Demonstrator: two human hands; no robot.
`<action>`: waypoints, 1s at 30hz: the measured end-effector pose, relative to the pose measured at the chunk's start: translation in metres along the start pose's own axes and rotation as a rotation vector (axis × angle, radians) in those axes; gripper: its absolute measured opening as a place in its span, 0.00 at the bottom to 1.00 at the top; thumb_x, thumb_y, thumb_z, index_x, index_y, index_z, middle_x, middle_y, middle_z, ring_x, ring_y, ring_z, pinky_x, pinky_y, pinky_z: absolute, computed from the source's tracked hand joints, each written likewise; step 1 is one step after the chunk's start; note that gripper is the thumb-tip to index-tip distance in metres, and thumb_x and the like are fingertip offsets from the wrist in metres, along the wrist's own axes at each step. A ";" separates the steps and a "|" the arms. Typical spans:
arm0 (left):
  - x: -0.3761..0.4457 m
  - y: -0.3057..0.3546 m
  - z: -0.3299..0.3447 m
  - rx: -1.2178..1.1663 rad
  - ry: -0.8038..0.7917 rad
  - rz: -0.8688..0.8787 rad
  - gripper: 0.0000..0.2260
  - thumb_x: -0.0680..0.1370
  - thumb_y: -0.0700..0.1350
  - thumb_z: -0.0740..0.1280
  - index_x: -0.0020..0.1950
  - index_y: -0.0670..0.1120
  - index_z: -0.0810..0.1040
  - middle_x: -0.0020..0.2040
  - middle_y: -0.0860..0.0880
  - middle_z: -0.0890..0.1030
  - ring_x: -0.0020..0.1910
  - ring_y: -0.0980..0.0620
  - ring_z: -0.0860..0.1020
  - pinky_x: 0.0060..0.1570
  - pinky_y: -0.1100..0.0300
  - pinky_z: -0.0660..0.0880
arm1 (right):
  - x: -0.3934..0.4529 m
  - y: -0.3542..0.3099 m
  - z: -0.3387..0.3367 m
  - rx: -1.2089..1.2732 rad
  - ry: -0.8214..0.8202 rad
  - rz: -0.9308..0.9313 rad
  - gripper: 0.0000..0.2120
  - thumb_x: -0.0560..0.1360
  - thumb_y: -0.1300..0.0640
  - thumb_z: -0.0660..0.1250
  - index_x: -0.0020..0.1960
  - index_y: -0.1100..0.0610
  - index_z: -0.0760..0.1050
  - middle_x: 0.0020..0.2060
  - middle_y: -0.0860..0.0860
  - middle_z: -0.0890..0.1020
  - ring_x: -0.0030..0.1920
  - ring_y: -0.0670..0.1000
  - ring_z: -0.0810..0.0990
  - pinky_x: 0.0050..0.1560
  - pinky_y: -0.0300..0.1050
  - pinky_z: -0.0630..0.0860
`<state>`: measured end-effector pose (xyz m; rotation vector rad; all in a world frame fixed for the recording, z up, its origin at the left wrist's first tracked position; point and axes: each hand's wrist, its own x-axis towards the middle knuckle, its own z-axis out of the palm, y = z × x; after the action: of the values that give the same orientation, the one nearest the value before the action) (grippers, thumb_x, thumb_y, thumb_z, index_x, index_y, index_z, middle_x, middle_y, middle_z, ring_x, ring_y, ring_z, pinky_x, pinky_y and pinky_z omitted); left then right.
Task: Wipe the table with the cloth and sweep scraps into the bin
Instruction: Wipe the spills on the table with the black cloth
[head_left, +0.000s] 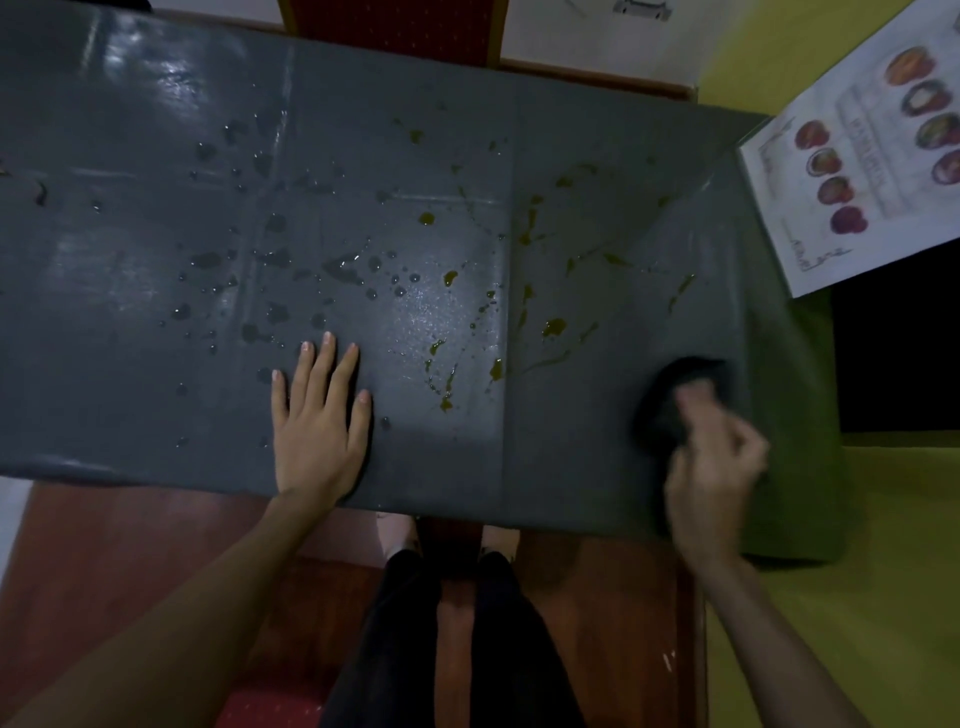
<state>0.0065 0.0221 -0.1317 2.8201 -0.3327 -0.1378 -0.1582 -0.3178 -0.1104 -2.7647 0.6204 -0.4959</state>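
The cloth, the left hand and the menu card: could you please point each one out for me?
cloth (670, 400), head view, on its dark bunched middle.
left hand (319, 431), head view, on the back of the hand.
menu card (831, 218), head view, on its white lower area.

Cloth (675, 400) on table (156, 389), right end.

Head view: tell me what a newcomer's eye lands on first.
Yellow-green sauce splatters and clear water droplets speckle the middle of the dark grey glossy table. The left hand lies flat, fingers spread, near the front edge, while the blurred right hand has its grip on a dark crumpled cloth at the table's right end.
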 end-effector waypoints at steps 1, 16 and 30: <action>0.000 0.001 0.000 -0.001 0.000 0.000 0.26 0.83 0.54 0.48 0.79 0.47 0.62 0.81 0.47 0.58 0.80 0.47 0.53 0.78 0.44 0.46 | 0.013 0.011 0.000 -0.045 0.051 0.219 0.23 0.78 0.68 0.55 0.73 0.57 0.66 0.70 0.56 0.71 0.58 0.65 0.71 0.61 0.57 0.70; 0.000 -0.001 0.002 -0.052 0.022 -0.005 0.25 0.83 0.53 0.48 0.79 0.48 0.63 0.80 0.48 0.59 0.80 0.49 0.54 0.78 0.45 0.46 | 0.029 -0.125 0.067 0.092 -0.260 -0.296 0.28 0.73 0.71 0.63 0.71 0.55 0.70 0.71 0.52 0.71 0.57 0.61 0.73 0.57 0.56 0.73; 0.004 -0.013 -0.012 -0.111 -0.017 0.071 0.27 0.83 0.54 0.47 0.80 0.45 0.60 0.81 0.47 0.55 0.81 0.50 0.48 0.77 0.48 0.38 | 0.054 -0.047 0.035 -0.037 0.076 0.655 0.22 0.78 0.67 0.57 0.70 0.57 0.68 0.67 0.57 0.73 0.61 0.64 0.69 0.62 0.54 0.66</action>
<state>0.0142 0.0365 -0.1240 2.6950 -0.4159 -0.1600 -0.0820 -0.2950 -0.1127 -2.3744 1.4800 -0.4329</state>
